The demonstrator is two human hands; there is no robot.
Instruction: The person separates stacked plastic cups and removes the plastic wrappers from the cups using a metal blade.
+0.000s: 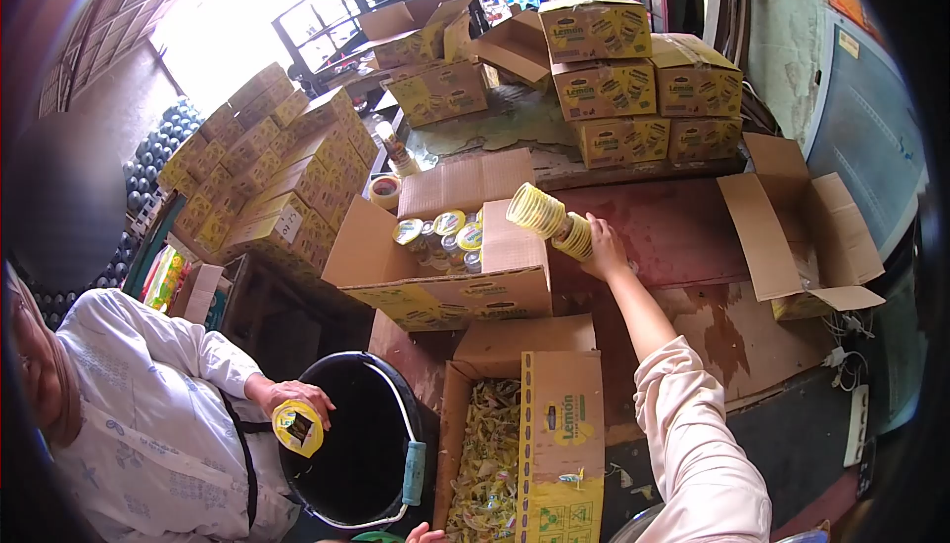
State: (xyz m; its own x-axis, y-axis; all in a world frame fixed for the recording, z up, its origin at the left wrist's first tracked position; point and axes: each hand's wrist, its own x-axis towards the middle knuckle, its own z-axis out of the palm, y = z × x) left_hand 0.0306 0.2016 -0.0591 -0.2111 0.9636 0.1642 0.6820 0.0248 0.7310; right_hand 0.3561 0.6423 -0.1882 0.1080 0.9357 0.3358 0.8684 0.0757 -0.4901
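Observation:
My right hand [606,249] is closed around a tilted stack of yellow patterned plastic cups [537,211], held above the table just right of an open carton [450,296]. Inside that carton stand several sealed cups with yellow lids [448,223]. Only the fingertips of my left hand [426,534] show at the bottom edge, so its grip and anything in it are hidden. Close to them is an open carton [562,434] filled with crumpled yellow wrappers or film scraps [482,464].
At left, a co-worker's hand [297,407] holds a yellow-lidded cup [298,428] over a black bucket [346,503]. Stacked lemon cartons [606,88] stand at the back, more [287,172] at left. An open carton [792,217] sits at right; tape [384,189] lies behind.

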